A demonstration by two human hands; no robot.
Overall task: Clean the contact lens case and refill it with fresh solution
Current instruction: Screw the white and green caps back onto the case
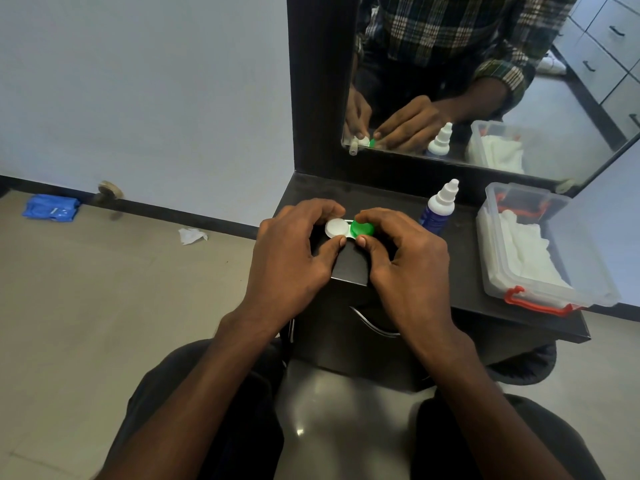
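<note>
The contact lens case (pixel 349 229) lies on the black counter (pixel 460 271), with a white cap on its left well and a green cap on its right. My left hand (pixel 294 251) grips the white-capped side between thumb and curled fingers. My right hand (pixel 405 258) pinches the green cap between thumb and forefinger. A solution bottle (pixel 439 207), blue with a white nozzle cap, stands upright just right of my right hand and apart from it.
A clear plastic box (pixel 595 292) with red latches holds white tissues at the counter's right end. A mirror (pixel 485 81) rises behind the counter. On the floor to the left lie a crumpled tissue (pixel 192 235) and a blue packet (pixel 51 208).
</note>
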